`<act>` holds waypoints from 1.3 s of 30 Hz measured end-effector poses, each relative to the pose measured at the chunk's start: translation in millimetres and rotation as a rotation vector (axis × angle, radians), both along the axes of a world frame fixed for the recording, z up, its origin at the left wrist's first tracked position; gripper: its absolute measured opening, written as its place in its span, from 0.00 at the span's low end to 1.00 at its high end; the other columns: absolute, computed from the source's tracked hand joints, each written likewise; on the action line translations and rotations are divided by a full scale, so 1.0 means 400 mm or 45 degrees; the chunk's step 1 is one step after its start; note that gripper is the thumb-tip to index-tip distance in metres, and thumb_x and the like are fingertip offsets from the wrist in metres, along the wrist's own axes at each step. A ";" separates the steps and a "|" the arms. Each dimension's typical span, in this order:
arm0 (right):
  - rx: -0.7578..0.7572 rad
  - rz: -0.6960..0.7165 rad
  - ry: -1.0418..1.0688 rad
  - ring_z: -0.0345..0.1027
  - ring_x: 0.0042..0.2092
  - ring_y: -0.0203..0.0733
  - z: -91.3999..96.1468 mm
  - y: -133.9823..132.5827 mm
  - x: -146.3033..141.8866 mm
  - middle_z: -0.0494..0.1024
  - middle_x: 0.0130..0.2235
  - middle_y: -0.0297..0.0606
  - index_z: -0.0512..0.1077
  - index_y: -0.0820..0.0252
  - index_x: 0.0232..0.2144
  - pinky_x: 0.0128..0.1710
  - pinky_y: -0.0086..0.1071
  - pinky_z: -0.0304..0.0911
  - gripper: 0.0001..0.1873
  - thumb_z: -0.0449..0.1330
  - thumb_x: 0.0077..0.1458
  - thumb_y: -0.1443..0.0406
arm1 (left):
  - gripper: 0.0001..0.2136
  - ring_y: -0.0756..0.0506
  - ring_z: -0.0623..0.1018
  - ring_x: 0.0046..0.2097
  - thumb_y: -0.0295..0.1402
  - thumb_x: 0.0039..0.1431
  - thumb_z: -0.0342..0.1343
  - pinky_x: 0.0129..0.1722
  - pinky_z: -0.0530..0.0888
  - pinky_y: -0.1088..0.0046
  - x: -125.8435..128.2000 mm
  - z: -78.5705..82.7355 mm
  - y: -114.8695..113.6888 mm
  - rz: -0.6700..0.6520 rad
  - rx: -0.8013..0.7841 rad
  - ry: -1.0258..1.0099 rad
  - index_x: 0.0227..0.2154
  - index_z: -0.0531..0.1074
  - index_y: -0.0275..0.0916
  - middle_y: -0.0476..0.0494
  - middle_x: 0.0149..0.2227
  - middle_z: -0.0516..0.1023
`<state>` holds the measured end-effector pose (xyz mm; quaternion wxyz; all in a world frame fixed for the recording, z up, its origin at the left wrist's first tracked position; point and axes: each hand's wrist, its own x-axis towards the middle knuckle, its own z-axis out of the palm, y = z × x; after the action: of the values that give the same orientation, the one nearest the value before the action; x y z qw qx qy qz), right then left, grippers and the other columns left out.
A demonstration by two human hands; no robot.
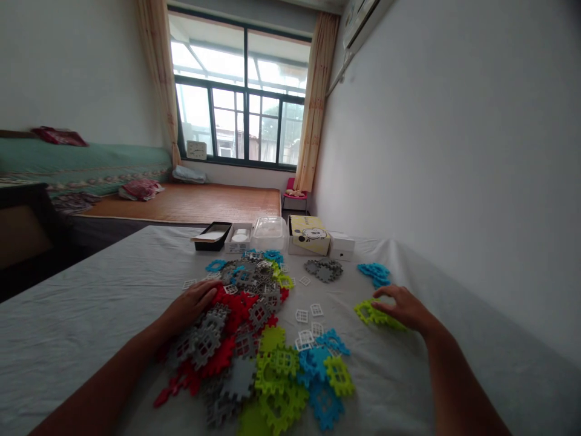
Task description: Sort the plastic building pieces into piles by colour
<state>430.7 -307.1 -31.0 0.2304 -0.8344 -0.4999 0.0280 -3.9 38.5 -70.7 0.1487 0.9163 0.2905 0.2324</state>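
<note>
Fingers of your left hand [195, 301] lie loosely bent on the heap [245, 343], any grip unclear, then, well right, the green strip [365, 313] slants from far left to near right under your nearer, half-open right hand [403, 307], its hold likewise impossible to tell

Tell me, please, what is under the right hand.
Lime-green toothed pieces show partly under the right hand. The hand covers the rest, so what lies directly beneath it cannot be seen.
</note>
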 end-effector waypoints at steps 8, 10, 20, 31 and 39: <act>-0.414 0.887 0.487 0.68 0.33 0.37 0.058 0.050 -0.258 0.73 0.38 0.33 0.71 0.54 0.39 0.31 0.27 0.64 0.28 0.68 0.34 0.52 | 0.24 0.44 0.69 0.54 0.48 0.61 0.39 0.56 0.63 0.68 -0.004 -0.008 0.005 -0.002 -0.006 0.018 0.50 0.69 0.41 0.44 0.53 0.72; -0.438 0.928 0.390 0.66 0.31 0.35 0.047 0.052 -0.297 0.72 0.37 0.31 0.70 0.54 0.39 0.30 0.26 0.62 0.30 0.70 0.30 0.53 | 0.23 0.44 0.69 0.54 0.47 0.61 0.39 0.56 0.63 0.68 -0.004 -0.006 0.003 -0.011 -0.001 0.027 0.50 0.69 0.41 0.44 0.53 0.72; -0.213 0.858 0.460 0.64 0.28 0.34 0.032 0.090 -0.307 0.71 0.30 0.30 0.71 0.56 0.30 0.27 0.25 0.59 0.15 0.65 0.41 0.55 | 0.23 0.43 0.70 0.53 0.47 0.61 0.39 0.55 0.64 0.69 -0.001 0.006 -0.005 -0.014 0.012 0.025 0.49 0.70 0.41 0.45 0.51 0.73; -0.008 -0.080 0.060 0.69 0.34 0.43 -0.007 0.029 -0.010 0.77 0.31 0.38 0.74 0.58 0.29 0.36 0.34 0.60 0.15 0.55 0.49 0.54 | 0.24 0.44 0.70 0.54 0.47 0.60 0.39 0.55 0.64 0.68 -0.001 0.000 -0.003 0.003 0.012 0.023 0.49 0.70 0.40 0.44 0.52 0.73; -0.023 0.739 0.270 0.67 0.45 0.44 0.011 0.112 -0.248 0.71 0.48 0.41 0.71 0.52 0.47 0.42 0.34 0.64 0.27 0.63 0.44 0.51 | 0.23 0.44 0.69 0.54 0.46 0.61 0.38 0.55 0.64 0.68 -0.003 -0.007 0.003 -0.024 0.008 0.030 0.50 0.69 0.41 0.45 0.52 0.72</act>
<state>331.4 -262.4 -26.7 0.2563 -0.6512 -0.6901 0.1842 -5.2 39.7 -73.4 0.1445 0.9221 0.2828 0.2212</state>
